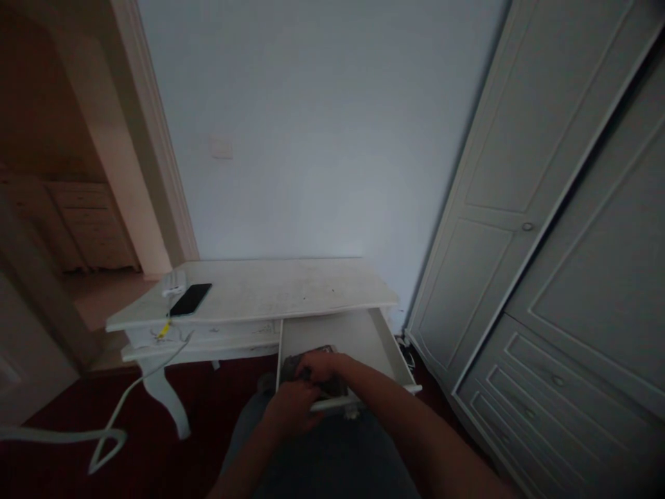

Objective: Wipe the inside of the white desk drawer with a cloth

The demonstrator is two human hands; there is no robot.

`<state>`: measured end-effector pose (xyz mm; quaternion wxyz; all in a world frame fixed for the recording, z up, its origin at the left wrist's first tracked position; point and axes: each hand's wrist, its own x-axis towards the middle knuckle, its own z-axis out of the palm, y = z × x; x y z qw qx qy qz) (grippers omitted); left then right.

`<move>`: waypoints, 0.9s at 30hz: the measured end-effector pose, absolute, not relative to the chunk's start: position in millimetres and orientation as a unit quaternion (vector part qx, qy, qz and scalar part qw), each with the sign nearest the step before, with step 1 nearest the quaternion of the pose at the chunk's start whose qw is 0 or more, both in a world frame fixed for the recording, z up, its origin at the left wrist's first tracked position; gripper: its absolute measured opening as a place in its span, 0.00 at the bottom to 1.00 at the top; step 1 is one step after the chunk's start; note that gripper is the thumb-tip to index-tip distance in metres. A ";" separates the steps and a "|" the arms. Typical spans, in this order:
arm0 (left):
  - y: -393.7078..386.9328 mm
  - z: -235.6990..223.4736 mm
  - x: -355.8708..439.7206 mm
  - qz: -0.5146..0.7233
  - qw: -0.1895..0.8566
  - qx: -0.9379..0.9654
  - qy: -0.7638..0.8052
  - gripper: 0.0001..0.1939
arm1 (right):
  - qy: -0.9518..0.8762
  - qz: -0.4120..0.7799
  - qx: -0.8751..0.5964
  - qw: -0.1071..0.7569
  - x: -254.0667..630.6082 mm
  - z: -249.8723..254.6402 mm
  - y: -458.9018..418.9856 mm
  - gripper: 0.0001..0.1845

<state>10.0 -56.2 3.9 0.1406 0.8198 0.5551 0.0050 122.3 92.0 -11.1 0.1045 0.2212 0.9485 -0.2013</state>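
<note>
A white drawer (pixel 364 339) is pulled out of the white desk (pixel 291 281). Both my hands meet over its front left corner. My right hand (pixel 319 366) reaches inside with its fingers curled down around something dark and small. Close against it, my left hand (pixel 294 404) is closed too, at the drawer's front edge. A greyish item with a dark, patterned edge (pixel 327 348) lies in the drawer beneath my hands. They cover most of it, and its kind cannot be made out in the dim light.
On the desk's left end lie a black phone (pixel 191 299) and a small white box (pixel 174 283). A white cable (pixel 122 402) with a yellow tag hangs down over the red carpet. A pale wardrobe (pixel 483 229) stands to the right. A doorway opens at left.
</note>
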 end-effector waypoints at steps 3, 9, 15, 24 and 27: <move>-55.9 0.9 8.2 0.021 0.136 0.827 0.545 0.21 | 0.948 -0.203 0.216 0.113 128.8 -10.1 89.0 0.31; -55.7 -7.2 5.6 0.029 0.123 0.823 0.554 0.21 | 0.936 -0.200 0.252 0.139 179.1 -3.3 104.1 0.28; -52.7 -9.9 7.3 0.002 0.106 0.823 0.558 0.20 | 0.899 -0.163 0.358 0.191 261.2 10.7 127.2 0.24; -51.5 -16.0 7.0 0.001 0.102 0.824 0.557 0.22 | 0.900 -0.070 0.394 0.173 297.3 13.7 111.4 0.48; -50.9 -14.9 7.1 -0.005 0.104 0.825 0.556 0.20 | 0.905 -0.016 0.381 0.186 296.9 6.5 100.3 0.57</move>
